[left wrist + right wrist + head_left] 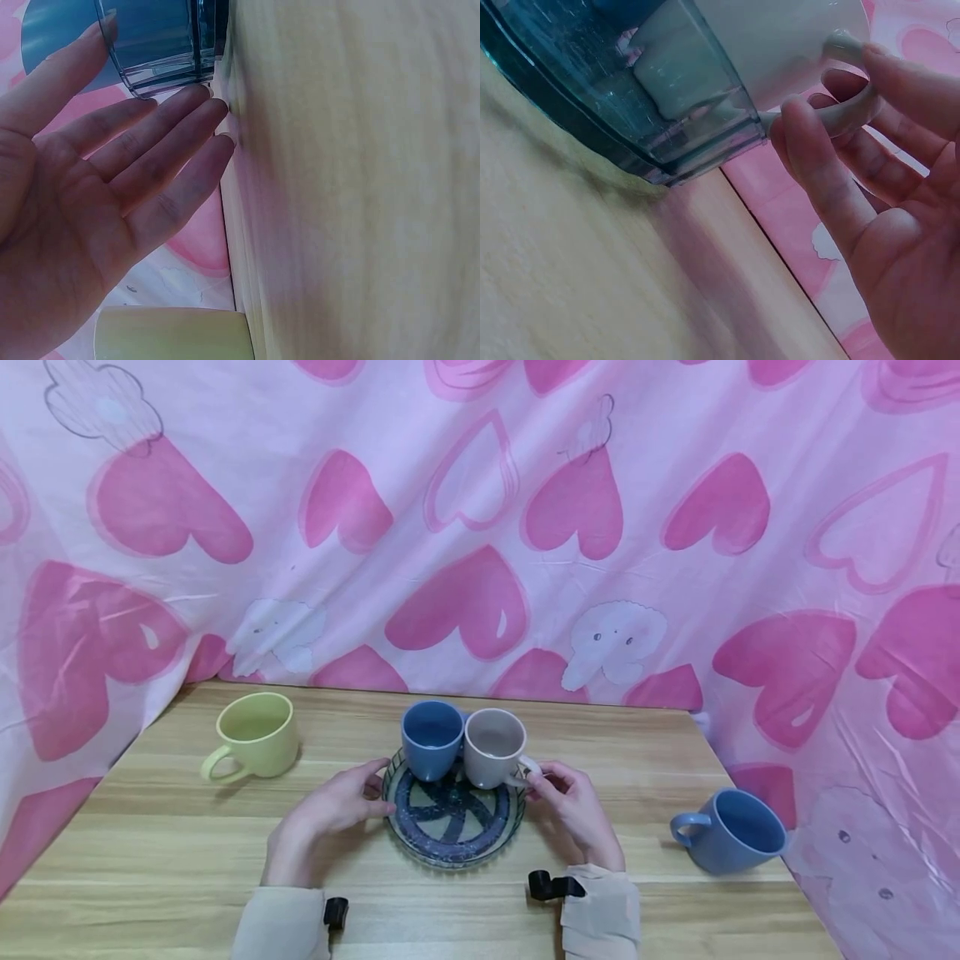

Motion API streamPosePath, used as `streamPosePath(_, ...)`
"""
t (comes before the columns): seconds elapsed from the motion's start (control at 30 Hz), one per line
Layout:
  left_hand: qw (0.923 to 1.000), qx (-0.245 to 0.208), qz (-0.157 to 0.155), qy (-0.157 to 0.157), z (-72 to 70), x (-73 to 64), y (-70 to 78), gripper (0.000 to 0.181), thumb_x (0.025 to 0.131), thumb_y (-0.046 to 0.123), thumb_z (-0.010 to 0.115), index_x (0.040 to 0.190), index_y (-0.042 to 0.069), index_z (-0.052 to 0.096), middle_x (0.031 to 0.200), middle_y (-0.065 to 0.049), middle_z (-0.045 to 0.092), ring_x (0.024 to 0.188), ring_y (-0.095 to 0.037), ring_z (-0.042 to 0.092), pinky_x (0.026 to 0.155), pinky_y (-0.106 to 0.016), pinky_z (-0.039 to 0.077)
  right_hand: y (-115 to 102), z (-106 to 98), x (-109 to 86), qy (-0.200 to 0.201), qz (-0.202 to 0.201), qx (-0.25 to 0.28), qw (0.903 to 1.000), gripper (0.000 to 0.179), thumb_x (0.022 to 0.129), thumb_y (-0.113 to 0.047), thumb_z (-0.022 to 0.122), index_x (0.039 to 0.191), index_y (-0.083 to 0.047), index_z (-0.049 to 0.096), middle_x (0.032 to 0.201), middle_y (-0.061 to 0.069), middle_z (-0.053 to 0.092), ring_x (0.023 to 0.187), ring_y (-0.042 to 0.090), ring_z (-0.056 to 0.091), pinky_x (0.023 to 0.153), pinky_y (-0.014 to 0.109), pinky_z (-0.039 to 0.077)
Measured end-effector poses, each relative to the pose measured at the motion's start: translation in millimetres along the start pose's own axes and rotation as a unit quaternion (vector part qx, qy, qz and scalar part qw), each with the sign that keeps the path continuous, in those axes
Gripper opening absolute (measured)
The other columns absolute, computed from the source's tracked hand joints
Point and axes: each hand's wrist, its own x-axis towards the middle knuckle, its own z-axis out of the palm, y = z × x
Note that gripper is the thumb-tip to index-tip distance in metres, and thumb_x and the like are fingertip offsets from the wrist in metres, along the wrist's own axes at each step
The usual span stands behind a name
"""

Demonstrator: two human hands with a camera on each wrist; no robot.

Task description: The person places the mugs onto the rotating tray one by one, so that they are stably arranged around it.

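A round glass dish (pixel 452 852) with a dark pattern on its base stands on the table. In it are a blue mug (pixel 431 752) and a beige-pink mug (pixel 491 760), side by side at its far part. My right hand (pixel 573 810) holds the beige-pink mug's handle (pixel 851 112) between thumb and fingers, just over the dish's right rim. At the dish's left side is my left hand (pixel 330 810). Its fingers (pixel 169 161) are fairly straight and its thumb reaches the glass rim; whether the other fingertips touch the glass I cannot tell.
A yellow-green mug (pixel 262 747) stands upright at the back left, handle toward the left. To the right, near the table's edge, a second blue mug (pixel 738 835) has its handle toward the left. Pink heart-patterned cloth (pixel 457 593) hangs behind the wooden table (pixel 450 918).
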Motion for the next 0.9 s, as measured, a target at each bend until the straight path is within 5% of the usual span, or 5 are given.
streamPosePath(0.23, 1.0, 0.001, 0.001, -0.001, 1.0, -0.2, -2.0, 0.077, 0.084, 0.015, 0.076, 0.145, -0.007, 0.036, 0.115, -0.018, 0.063, 0.108, -0.033, 0.059, 0.094, -0.051, 0.048, -2, -3, -1.9, -0.008, 0.011, -0.043, 0.999, 0.048, 0.085, -0.012, 0.077, 0.129, -0.004, 0.06, 0.118, 0.021, 0.061, 0.099, 0.026, 0.06, 0.081, 0.03, 0.054)
streamPosePath(0.5, 1.0, -0.001, 0.0, -0.004, 0.9, -1.7, -1.8, 0.077, 0.084, 0.015, 0.077, 0.145, -0.007, 0.036, 0.116, -0.019, 0.063, 0.11, -0.034, 0.058, 0.096, -0.052, 0.047, -5, -7, -4.3, -0.025, 0.052, -0.079, 0.9952, 0.067, 0.085, -0.023, 0.078, 0.144, -0.016, 0.046, 0.138, 0.015, 0.049, 0.12, 0.037, 0.052, 0.094, 0.046, 0.05)
streamPosePath(0.9, 0.9999, -0.006, -0.008, -0.01, -0.9, 0.8, 0.1, 0.081, 0.083, 0.016, 0.077, 0.147, -0.006, 0.033, 0.123, -0.025, 0.059, 0.116, -0.04, 0.055, 0.1, -0.055, 0.044, -10, -16, -4.6, 0.022, 0.036, -0.096, 0.9945, 0.048, 0.099, -0.026, 0.059, 0.14, -0.002, 0.048, 0.142, 0.02, 0.046, 0.12, 0.036, 0.051, 0.093, 0.05, 0.05)
